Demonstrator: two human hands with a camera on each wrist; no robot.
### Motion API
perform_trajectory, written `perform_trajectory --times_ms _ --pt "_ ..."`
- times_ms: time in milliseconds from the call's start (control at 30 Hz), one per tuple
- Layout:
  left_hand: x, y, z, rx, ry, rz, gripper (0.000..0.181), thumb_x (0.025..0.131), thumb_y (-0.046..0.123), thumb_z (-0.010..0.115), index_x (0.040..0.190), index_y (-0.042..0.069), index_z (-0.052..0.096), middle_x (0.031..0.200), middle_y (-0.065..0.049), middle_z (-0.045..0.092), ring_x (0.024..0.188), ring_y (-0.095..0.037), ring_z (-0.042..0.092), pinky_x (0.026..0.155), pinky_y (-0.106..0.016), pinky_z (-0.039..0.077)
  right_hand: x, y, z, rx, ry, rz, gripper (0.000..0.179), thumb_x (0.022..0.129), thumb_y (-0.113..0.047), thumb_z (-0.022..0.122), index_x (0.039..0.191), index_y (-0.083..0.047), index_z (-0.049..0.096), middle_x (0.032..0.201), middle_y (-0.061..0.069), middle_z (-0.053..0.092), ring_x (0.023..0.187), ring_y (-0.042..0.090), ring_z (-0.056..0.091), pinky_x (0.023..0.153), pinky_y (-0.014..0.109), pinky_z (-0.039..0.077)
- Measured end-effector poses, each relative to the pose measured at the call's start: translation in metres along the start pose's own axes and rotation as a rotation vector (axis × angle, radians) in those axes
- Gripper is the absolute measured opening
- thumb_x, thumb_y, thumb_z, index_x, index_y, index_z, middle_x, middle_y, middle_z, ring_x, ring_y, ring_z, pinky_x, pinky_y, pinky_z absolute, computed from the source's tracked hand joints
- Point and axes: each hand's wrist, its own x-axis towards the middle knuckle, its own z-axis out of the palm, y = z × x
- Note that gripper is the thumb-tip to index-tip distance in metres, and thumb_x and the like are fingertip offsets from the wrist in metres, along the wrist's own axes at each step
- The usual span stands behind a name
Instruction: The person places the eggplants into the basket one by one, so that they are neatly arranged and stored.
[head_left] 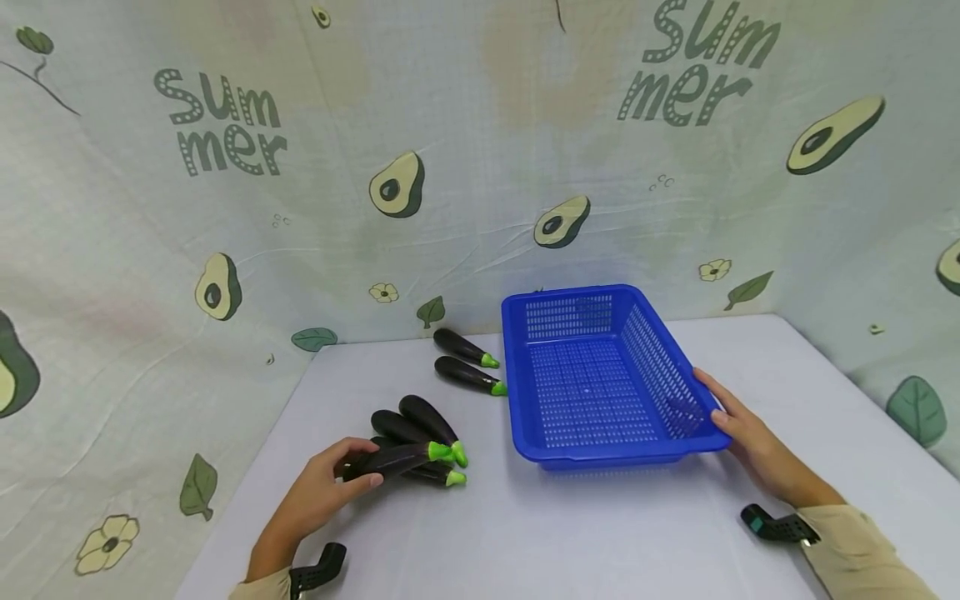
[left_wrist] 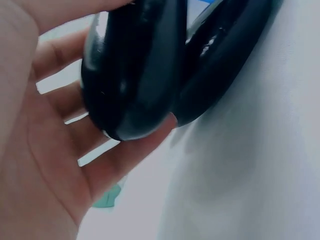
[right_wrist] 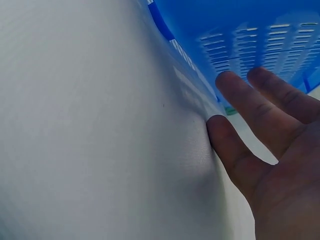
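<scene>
In the head view my left hand [head_left: 318, 492] grips a dark eggplant [head_left: 393, 458] with a green stem, thumb on the near side and fingers on the far side. Its rounded end fills much of the left wrist view, where the left hand [left_wrist: 60, 130] curls around it. Under and behind it lie several more eggplants [head_left: 427, 417]. At the right, my right hand [head_left: 750, 437] holds the near right corner of a blue plastic basket [head_left: 585, 392]. Its thumb is on the rim. In the right wrist view, the lower fingers [right_wrist: 260, 107] reach toward the basket's slotted outer side.
Two eggplants [head_left: 468, 374] lie at the back, left of the basket, the nearer one's stem close to its wall. A white cloth covers the table [head_left: 570, 533]. Behind it hangs a curtain [head_left: 465, 125] printed with avocados and leaves.
</scene>
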Motion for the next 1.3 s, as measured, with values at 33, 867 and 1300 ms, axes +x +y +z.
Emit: perform_trajectory --times_ms 33,867,1300 --pt "0.001 0.001 0.001 -0.001 0.004 0.003 0.043 0.082 0.034 0.084 0.118 0.018 0.067 0.113 0.001 0.067 0.100 -0.018 0.059 0.086 -0.034 0.050 0.000 0.000 0.000 -0.005 0.005 0.002 0.057 0.110 -0.023 0.028 0.163 -0.027 0.006 0.166 0.018 -0.004 0.128 -0.012 0.029 0.093 0.010 0.035" --pt "0.025 0.026 0.030 -0.056 0.079 0.190 0.038 0.088 0.041 0.078 0.118 0.021 0.064 0.107 0.006 0.067 0.092 -0.012 0.064 0.081 -0.033 0.053 0.002 0.008 0.002 -0.082 0.047 0.035 0.056 0.111 -0.028 0.028 0.162 -0.031 0.007 0.167 0.017 -0.002 0.140 0.060 0.015 0.089 0.011 0.035" --pt "0.054 0.044 0.036 0.015 0.057 0.337 0.044 0.095 0.039 0.070 0.135 0.022 0.064 0.114 0.007 0.066 0.095 -0.014 0.059 0.081 -0.034 0.053 0.001 0.008 0.000 -0.074 0.045 0.008 0.055 0.111 -0.028 0.027 0.163 -0.030 0.008 0.168 0.007 0.000 0.148 0.039 0.019 0.092 0.009 0.033"
